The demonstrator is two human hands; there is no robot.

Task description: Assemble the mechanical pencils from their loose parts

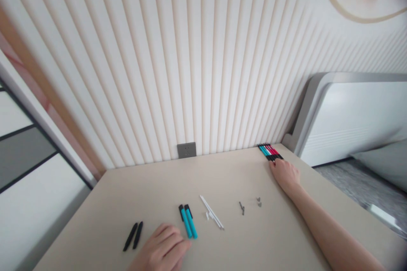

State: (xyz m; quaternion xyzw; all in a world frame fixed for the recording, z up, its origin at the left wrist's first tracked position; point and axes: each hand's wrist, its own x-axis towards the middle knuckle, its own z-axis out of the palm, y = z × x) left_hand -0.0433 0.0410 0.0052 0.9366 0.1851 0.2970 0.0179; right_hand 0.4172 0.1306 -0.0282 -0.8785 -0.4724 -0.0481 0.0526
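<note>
My right hand (pixel 285 174) reaches to the far right corner of the table, its fingers closed on the near end of a pen in a row of pens (pixel 269 151) with teal, white and red barrels and black ends. The fingers partly hide the row. My left hand (pixel 163 247) rests at the front edge, fingers curled together, with nothing visible in them. Beside its fingertips lie two teal pen barrels (pixel 188 221) with black clips. To their right are two white refills (pixel 212 212) and small white pieces (pixel 209 216). Two black pen parts (pixel 133 236) lie on the left.
Two small springs or thin metal parts (pixel 242 208) and a pair of small greyish pieces (pixel 259 202) lie mid-right on the beige table (pixel 222 171). Behind stands a ribbed wall (pixel 203 72) with a dark socket (pixel 186 150). A bed headboard (pixel 352 114) is at right.
</note>
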